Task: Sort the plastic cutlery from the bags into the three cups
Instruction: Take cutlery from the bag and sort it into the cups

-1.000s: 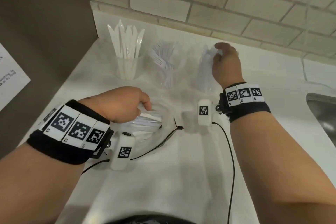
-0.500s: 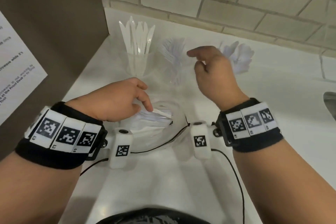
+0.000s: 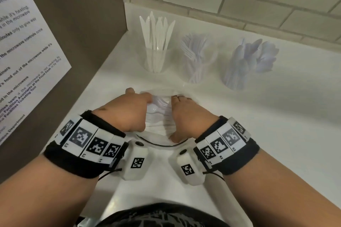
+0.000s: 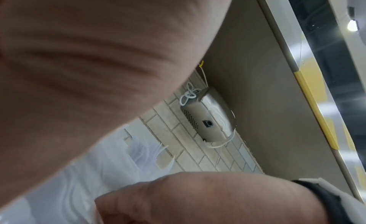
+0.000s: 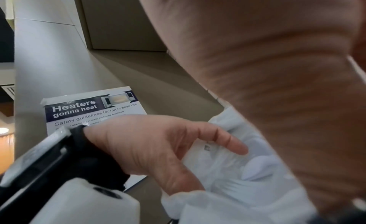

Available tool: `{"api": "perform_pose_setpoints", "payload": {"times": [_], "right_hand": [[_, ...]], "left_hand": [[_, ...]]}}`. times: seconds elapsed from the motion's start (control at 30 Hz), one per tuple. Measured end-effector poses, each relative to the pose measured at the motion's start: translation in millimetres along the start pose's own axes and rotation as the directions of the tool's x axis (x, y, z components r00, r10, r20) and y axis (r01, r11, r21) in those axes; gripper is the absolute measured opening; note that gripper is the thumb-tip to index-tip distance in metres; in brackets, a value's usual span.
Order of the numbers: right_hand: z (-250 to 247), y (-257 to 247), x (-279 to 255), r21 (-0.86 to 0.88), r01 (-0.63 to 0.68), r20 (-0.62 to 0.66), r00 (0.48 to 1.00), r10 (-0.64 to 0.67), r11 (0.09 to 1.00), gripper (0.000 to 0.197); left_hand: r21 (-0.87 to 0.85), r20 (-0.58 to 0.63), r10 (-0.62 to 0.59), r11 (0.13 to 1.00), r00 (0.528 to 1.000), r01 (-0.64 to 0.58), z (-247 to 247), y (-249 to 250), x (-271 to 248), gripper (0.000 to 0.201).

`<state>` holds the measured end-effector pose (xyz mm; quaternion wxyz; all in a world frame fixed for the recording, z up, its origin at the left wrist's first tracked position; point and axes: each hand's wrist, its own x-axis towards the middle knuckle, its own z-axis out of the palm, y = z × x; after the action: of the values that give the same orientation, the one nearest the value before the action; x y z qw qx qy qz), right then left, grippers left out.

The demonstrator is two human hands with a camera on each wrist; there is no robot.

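- Clear plastic bag of white cutlery lies on the white worktop, near the person's body and in front of the three cups
- left hand at the bag's left side, fingers curled on the film; right hand at its right side, fingers bent down into the plastic; both grips seem clamped on the bag
- knife cup at the left; fork cup in the middle; spoon cup at the right
- printed notice on the brown panel at the left
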<state>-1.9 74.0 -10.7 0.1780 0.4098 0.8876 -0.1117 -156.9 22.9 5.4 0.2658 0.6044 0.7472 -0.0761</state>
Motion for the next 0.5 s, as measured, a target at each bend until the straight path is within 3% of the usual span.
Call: {"api": "perform_pose_setpoints", "payload": {"times": [0.2,0.37,0.5], "right_hand": [[-6,0,11,0.069,-0.025,-0.006,1.0,0.025,0.997,0.093],[-4,0,14,0.083,-0.074,-0.063,0.995,0.079,0.994,0.07],[-3,-4,15,0.132,-0.14,-0.051,0.988,0.147,0.981,0.059]], "left_hand": [[-0.105,-0.073,0.065,0.992,0.995,-0.072,6,-3,8,0.081],[-0.108,-0.05,0.057,0.992,0.997,-0.062,8,-9,3,0.091],[-0.166,-0.078,0.104,0.979,0.992,-0.116,7,-7,7,0.083]]}}
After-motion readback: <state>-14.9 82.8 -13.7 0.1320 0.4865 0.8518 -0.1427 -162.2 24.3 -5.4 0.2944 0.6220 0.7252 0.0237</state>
